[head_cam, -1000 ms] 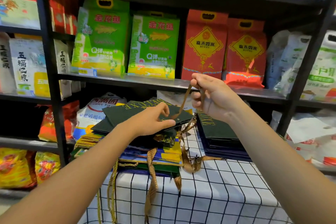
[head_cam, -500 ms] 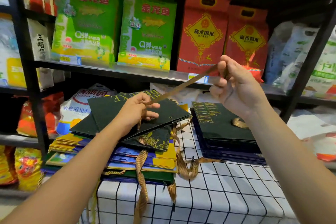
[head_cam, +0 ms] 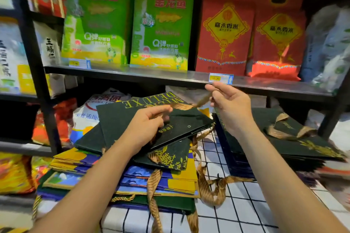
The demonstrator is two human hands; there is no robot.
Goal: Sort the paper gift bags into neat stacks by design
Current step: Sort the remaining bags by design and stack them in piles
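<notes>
Dark green gift bag (head_cam: 144, 119), printed DELUXE in gold, lies tilted atop the mixed pile (head_cam: 121, 174) of blue, yellow and green bags at seven o'clock on the checked bench (head_cam: 244, 204). The left hand (head_cam: 149, 125) grips its near edge, fingers curled. The right hand (head_cam: 229, 106), at one o'clock, pinches the bag's gold ribbon handle (head_cam: 202, 100). A sorted green stack (head_cam: 284, 143) lies at three o'clock.
</notes>
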